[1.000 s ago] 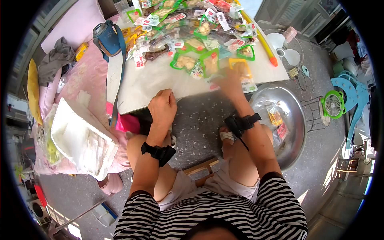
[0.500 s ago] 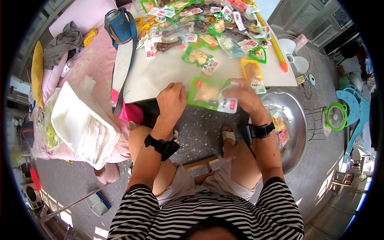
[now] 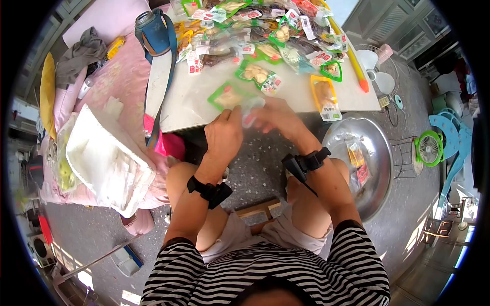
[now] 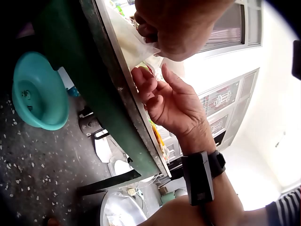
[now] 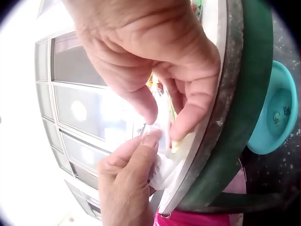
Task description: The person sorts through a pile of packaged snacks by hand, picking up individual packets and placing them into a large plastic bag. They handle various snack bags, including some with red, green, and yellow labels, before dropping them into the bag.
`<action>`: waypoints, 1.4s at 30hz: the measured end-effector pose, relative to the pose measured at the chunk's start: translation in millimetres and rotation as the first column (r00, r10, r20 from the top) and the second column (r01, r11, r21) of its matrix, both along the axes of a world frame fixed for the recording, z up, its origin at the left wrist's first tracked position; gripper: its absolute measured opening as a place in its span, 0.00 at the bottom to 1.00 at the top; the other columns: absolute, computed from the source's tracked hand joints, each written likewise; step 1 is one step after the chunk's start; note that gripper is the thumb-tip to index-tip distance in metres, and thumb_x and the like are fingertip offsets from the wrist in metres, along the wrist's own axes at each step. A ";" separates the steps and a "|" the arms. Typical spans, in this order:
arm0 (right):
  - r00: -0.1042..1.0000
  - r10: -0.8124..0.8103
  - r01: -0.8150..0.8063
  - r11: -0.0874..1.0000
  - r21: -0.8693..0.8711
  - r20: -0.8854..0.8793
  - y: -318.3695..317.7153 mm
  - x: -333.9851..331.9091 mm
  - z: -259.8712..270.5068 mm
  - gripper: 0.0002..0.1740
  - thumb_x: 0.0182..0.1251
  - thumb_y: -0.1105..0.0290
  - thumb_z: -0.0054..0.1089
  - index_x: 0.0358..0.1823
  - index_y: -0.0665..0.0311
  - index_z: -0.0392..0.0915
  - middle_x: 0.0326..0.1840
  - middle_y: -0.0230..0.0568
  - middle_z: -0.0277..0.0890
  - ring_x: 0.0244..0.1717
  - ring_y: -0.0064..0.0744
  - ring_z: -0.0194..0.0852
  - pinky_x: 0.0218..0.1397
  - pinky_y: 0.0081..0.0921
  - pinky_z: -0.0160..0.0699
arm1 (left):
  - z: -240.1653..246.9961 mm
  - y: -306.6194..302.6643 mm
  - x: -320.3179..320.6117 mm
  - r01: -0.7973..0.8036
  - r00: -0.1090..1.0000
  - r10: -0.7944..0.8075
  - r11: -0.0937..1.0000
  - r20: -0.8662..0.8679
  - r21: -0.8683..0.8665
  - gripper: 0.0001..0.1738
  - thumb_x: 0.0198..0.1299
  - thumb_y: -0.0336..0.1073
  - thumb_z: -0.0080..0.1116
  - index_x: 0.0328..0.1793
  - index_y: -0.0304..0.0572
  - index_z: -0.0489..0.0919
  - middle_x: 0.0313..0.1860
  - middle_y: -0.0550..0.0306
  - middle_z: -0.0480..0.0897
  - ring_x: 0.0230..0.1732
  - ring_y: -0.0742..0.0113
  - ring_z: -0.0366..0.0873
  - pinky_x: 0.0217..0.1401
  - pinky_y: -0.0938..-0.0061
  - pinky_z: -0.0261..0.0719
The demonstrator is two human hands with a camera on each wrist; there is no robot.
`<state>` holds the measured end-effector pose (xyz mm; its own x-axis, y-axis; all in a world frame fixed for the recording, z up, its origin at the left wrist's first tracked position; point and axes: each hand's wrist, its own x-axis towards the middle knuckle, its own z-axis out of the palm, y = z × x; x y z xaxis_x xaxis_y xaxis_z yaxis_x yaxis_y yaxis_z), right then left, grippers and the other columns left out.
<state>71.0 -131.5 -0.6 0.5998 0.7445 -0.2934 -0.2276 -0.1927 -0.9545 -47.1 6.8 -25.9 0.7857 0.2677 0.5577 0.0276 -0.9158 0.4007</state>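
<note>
At the table's near edge, a blurred green-edged clear packet (image 3: 228, 97) lies slanted in front of my hands. My left hand (image 3: 223, 135) pinches its clear plastic; in the right wrist view the left thumb and forefinger (image 5: 129, 176) close on that film (image 5: 163, 172). Just right of it is my right hand (image 3: 278, 118), blurred, by a whitish label end. The left wrist view has the right hand (image 4: 174, 103) with bent, parted fingers beside the film (image 4: 129, 44), under the left hand (image 4: 181, 28). Whether the right fingertips touch the plastic is unclear.
Many sealed food packets (image 3: 255, 35) cover the table's far part. A yellow-edged packet (image 3: 324, 97) lies at the right edge, near a steel basin (image 3: 375, 186) holding packets. Left are a blue bottle (image 3: 154, 33) and a white foam box (image 3: 92, 135).
The green-edged packet has moved left and away from me, off the right hand's grip. The right hand has come left beside the left hand, which now pinches the packet's plastic.
</note>
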 end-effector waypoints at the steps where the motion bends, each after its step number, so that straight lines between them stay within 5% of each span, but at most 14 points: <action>1: 0.999 -0.015 0.018 0.996 -0.084 0.044 0.1 0.5 1.2 0.15 0.63 0.66 0.62 0.45 0.69 0.79 0.35 0.38 0.80 0.27 0.22 0.77 0.24 0.17 0.78 | 0.3 2.1 -0.2 -0.016 1.000 0.016 1.000 -0.019 -0.004 0.13 0.57 0.28 0.58 0.49 0.39 0.81 0.27 0.50 0.77 0.26 0.49 0.78 0.26 0.61 0.75; 3: 0.990 -0.035 0.069 0.965 -0.251 0.136 -3.9 2.2 1.2 0.13 0.63 0.66 0.61 0.42 0.69 0.80 0.32 0.38 0.80 0.24 0.22 0.76 0.23 0.17 0.78 | 4.6 1.4 -1.2 -0.009 1.000 0.009 1.000 -0.026 -0.024 0.13 0.57 0.28 0.57 0.49 0.39 0.81 0.28 0.50 0.78 0.26 0.49 0.79 0.27 0.61 0.75; 5: 0.990 -0.107 0.121 0.978 -0.168 0.089 -1.6 -1.7 -0.3 0.11 0.64 0.68 0.60 0.40 0.69 0.80 0.30 0.38 0.80 0.23 0.23 0.76 0.23 0.18 0.78 | 5.2 -1.6 -1.2 0.014 0.999 -0.015 1.000 -0.032 -0.025 0.13 0.56 0.28 0.57 0.49 0.39 0.80 0.29 0.49 0.78 0.27 0.48 0.79 0.28 0.61 0.76; 12: 0.946 -0.301 0.324 0.859 0.396 -0.120 41.8 -26.8 -22.9 0.08 0.65 0.74 0.56 0.43 0.70 0.79 0.36 0.43 0.81 0.33 0.30 0.81 0.33 0.24 0.83 | 1.5 2.1 0.8 0.069 0.996 -0.071 0.997 0.056 0.031 0.15 0.53 0.26 0.56 0.49 0.39 0.80 0.32 0.50 0.79 0.29 0.48 0.80 0.29 0.61 0.77; 21: 0.946 -0.258 0.289 0.946 0.148 -0.196 31.0 -20.0 -23.3 0.09 0.66 0.73 0.54 0.41 0.72 0.78 0.33 0.44 0.81 0.30 0.30 0.82 0.29 0.23 0.83 | 7.6 2.4 -4.2 0.047 0.999 -0.047 0.998 -0.014 -0.032 0.17 0.54 0.26 0.55 0.51 0.41 0.79 0.32 0.50 0.79 0.29 0.48 0.80 0.29 0.60 0.77; 24: 0.982 -0.190 0.190 0.981 0.035 0.000 30.3 -16.6 -19.7 0.08 0.66 0.74 0.53 0.39 0.73 0.78 0.31 0.44 0.81 0.28 0.30 0.81 0.25 0.21 0.81 | 7.9 -0.7 -4.6 0.067 0.998 -0.068 0.997 -0.006 -0.043 0.17 0.54 0.27 0.55 0.52 0.42 0.79 0.31 0.50 0.78 0.30 0.48 0.80 0.29 0.60 0.77; 27: 0.929 -0.359 0.353 0.932 0.080 0.091 34.8 -20.2 -14.1 0.08 0.65 0.75 0.53 0.38 0.72 0.78 0.31 0.43 0.81 0.29 0.29 0.81 0.27 0.21 0.82 | 3.6 -1.2 -3.3 0.093 0.996 -0.092 0.995 0.012 -0.036 0.16 0.55 0.27 0.55 0.52 0.42 0.79 0.31 0.50 0.78 0.29 0.48 0.80 0.29 0.59 0.77; 30: 0.877 -0.425 0.475 0.837 0.271 -0.224 42.4 -22.6 -19.1 0.08 0.65 0.77 0.51 0.42 0.71 0.77 0.38 0.43 0.81 0.37 0.30 0.82 0.35 0.24 0.83 | 2.6 0.8 0.6 0.061 0.998 -0.061 0.998 -0.006 -0.026 0.16 0.56 0.27 0.54 0.52 0.40 0.79 0.32 0.48 0.79 0.29 0.47 0.80 0.28 0.59 0.77; 32: 0.892 -0.397 0.451 0.815 0.364 -0.216 47.3 -29.7 -27.5 0.09 0.65 0.77 0.50 0.44 0.71 0.76 0.45 0.40 0.80 0.44 0.30 0.80 0.42 0.26 0.82 | 3.2 3.2 0.2 0.019 0.999 -0.020 1.000 -0.035 -0.019 0.16 0.57 0.27 0.54 0.52 0.39 0.79 0.32 0.48 0.79 0.28 0.46 0.80 0.28 0.59 0.77; 33: 0.900 -0.383 0.437 0.801 0.409 -0.211 47.7 -33.6 -28.1 0.10 0.66 0.78 0.50 0.46 0.71 0.76 0.49 0.39 0.80 0.48 0.30 0.79 0.46 0.27 0.82 | 4.4 4.8 -0.8 -0.001 0.999 0.000 1.000 -0.047 -0.016 0.16 0.57 0.27 0.54 0.52 0.38 0.79 0.33 0.47 0.80 0.28 0.46 0.80 0.28 0.59 0.77; 36: 0.939 -0.245 0.175 0.945 0.276 0.243 36.9 -37.6 -22.5 0.13 0.62 0.82 0.49 0.47 0.69 0.75 0.52 0.41 0.78 0.54 0.35 0.76 0.50 0.30 0.79 | 11.3 7.5 -2.4 -0.029 0.999 0.029 0.999 -0.027 -0.025 0.16 0.57 0.27 0.55 0.52 0.36 0.79 0.33 0.46 0.80 0.28 0.46 0.80 0.28 0.59 0.77; 37: 0.819 -0.201 0.084 0.969 0.234 0.537 34.0 -37.3 -22.1 0.12 0.61 0.80 0.50 0.46 0.68 0.75 0.50 0.43 0.78 0.53 0.38 0.75 0.50 0.32 0.78 | 12.5 7.5 -3.1 -0.031 0.999 0.031 0.999 -0.013 -0.032 0.16 0.57 0.27 0.55 0.52 0.36 0.79 0.33 0.46 0.80 0.28 0.46 0.80 0.28 0.59 0.77; 39: 0.345 -0.055 -0.040 0.996 0.073 0.937 29.6 -34.8 -20.5 0.11 0.60 0.77 0.52 0.44 0.66 0.76 0.46 0.46 0.78 0.50 0.43 0.74 0.50 0.36 0.74 | 11.4 8.1 -3.7 -0.036 0.999 0.034 0.998 -0.026 -0.046 0.16 0.57 0.27 0.55 0.52 0.36 0.79 0.33 0.46 0.80 0.28 0.46 0.80 0.28 0.59 0.77; 42: 0.117 0.092 -0.110 0.991 -0.079 0.989 35.4 -32.7 -21.7 0.10 0.59 0.69 0.54 0.40 0.63 0.78 0.40 0.47 0.77 0.46 0.49 0.71 0.51 0.40 0.68 | 5.8 4.1 -5.0 0.030 1.000 -0.030 0.999 0.008 -0.029 0.15 0.57 0.27 0.55 0.51 0.37 0.79 0.32 0.47 0.80 0.28 0.47 0.80 0.29 0.59 0.77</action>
<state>38.4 -96.1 -22.3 0.2779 0.8217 0.4976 0.9367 -0.1171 -0.3298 -52.1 11.0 -20.1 0.7896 0.2600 0.5558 -0.0030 -0.9041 0.4273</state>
